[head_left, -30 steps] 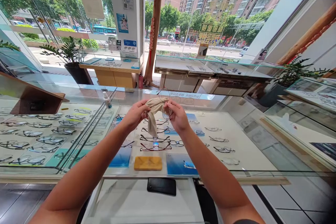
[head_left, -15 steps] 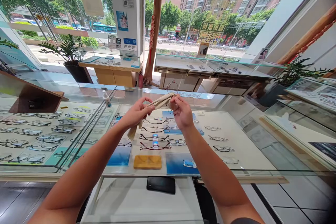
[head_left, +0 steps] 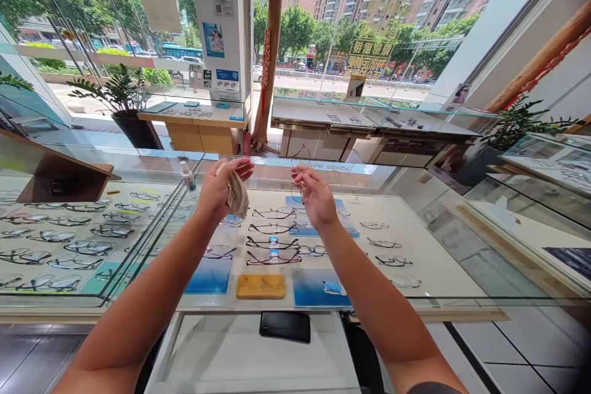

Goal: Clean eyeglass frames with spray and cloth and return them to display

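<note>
A bunched beige cloth [head_left: 237, 194] hangs from my left hand [head_left: 218, 188], which is closed around it over the glass counter. To the right, my right hand [head_left: 317, 196] pinches a pair of thin-rimmed round eyeglasses [head_left: 301, 152] near the middle. One round lens stands above the fingers and the other shows below them, partly hidden by the hand. The cloth and the eyeglasses are apart, with a gap between my two hands. Under them, inside the counter, lie rows of eyeglasses [head_left: 273, 244].
A small spray bottle [head_left: 188, 176] stands on the glass counter [head_left: 438, 240] at left. An orange-yellow case [head_left: 261, 286] lies near the front. A black phone [head_left: 285, 327] rests on the white surface close to me. A wooden post [head_left: 270, 55] rises beyond the counter.
My left hand has moved left and drawn the cloth away from the eyeglasses; the cloth is now bunched in it. My right hand stays nearly in place with the eyeglasses.
</note>
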Demonstrator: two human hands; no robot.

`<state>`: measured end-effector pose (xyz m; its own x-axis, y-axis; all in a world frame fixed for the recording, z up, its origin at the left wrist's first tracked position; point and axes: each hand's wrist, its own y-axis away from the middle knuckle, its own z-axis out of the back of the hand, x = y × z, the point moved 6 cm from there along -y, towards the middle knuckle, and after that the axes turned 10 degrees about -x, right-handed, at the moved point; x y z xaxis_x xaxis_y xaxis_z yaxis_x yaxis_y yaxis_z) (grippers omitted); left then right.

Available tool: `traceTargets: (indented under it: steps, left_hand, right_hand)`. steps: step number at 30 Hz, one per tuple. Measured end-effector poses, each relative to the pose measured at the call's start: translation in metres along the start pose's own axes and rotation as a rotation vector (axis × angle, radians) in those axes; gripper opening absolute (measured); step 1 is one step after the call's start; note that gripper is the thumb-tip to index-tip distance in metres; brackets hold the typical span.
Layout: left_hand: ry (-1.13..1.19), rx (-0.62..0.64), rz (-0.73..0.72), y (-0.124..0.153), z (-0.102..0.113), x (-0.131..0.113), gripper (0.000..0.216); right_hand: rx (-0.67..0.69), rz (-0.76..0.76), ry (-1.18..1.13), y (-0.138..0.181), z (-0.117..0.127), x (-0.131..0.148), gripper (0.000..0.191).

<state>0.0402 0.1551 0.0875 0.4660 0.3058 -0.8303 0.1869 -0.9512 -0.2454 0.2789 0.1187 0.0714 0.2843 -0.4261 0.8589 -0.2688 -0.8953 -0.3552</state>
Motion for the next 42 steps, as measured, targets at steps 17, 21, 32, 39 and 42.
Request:
traceTargets:
  steps: [17,21,32,39,42]
  left_hand:
    - [-0.823,0.363,-1.146,0.046,-0.028,-0.026,0.073]
    - [-0.800,0.359,-1.197,0.049,-0.027,-0.029,0.064]
    - [-0.829,0.308,-1.365,0.055,-0.026,-0.030,0.062]
    - [-0.743,0.004,-1.259,0.051,-0.013,-0.042,0.057]
    - [-0.747,-0.137,-1.175,0.048,-0.006,-0.044,0.056]
  right_hand:
    - [0.410,-0.125,0.090,0.021,-0.030,-0.007,0.025]
    - [0.406,-0.114,0.104,0.022,-0.030,-0.007,0.026]
    - [0.274,-0.048,0.135,0.018,-0.021,-0.016,0.035]
    - [-0.008,0.416,0.371,0.025,-0.010,0.012,0.034]
    - [-0.066,0.613,0.531,0.035,-0.012,0.018,0.045]
